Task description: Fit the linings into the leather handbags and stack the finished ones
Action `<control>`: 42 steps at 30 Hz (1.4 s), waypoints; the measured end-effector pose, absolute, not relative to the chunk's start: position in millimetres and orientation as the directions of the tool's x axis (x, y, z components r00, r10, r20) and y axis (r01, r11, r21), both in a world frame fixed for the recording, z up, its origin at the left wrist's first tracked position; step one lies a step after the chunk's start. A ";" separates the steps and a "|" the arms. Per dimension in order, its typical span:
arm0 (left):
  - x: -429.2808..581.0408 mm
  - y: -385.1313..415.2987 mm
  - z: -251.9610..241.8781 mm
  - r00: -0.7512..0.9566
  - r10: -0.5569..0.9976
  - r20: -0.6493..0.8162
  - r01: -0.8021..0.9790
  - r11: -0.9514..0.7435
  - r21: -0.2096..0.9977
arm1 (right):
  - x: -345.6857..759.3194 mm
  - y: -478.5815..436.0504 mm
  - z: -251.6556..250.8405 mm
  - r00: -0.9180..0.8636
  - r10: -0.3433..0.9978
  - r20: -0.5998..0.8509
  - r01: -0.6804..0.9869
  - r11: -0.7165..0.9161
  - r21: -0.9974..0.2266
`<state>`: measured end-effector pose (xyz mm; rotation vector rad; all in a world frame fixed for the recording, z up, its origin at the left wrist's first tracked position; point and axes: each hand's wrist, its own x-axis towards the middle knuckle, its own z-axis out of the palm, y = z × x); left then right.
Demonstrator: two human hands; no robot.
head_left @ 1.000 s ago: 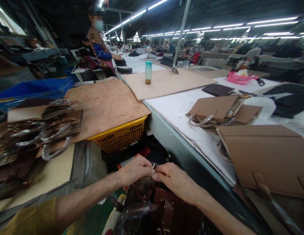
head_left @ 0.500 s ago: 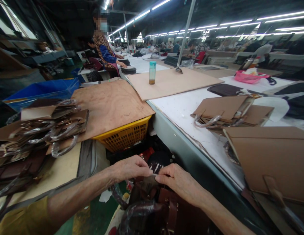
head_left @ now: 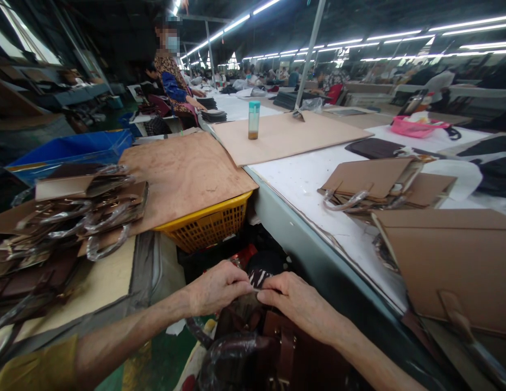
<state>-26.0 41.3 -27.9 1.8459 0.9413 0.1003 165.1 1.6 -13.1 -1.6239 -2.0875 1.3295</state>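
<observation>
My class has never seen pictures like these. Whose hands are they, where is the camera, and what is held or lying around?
There is no machine here: a person works with bare hands, and one head-worn camera looks forward and down at them. The left hand and right hand seem to pinch a thin pale strip, too small to identify, above a dark brown bag. Tan bags lie on the white-covered table to the right. At left is a pile of bags, some handles wrapped in clear plastic. A wooden board lies over a yellow basket.
</observation>
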 end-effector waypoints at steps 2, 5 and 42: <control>-24.7 39.2 -28.3 0.692 0.656 -0.302 0.549 -0.206 0.810 | 162.6 2.9 -13.4 -0.400 0.849 -0.344 0.669 0.014 -0.743; -23.4 36.3 -28.7 0.688 0.671 -0.277 0.546 -0.228 0.806 | 156.5 4.6 -15.3 -0.387 0.850 -0.357 0.679 0.000 -0.735; -26.1 19.5 -22.9 0.676 0.596 -0.433 0.494 0.070 0.867 | 153.6 -10.4 -2.0 -0.358 0.872 -0.334 0.732 0.039 -0.680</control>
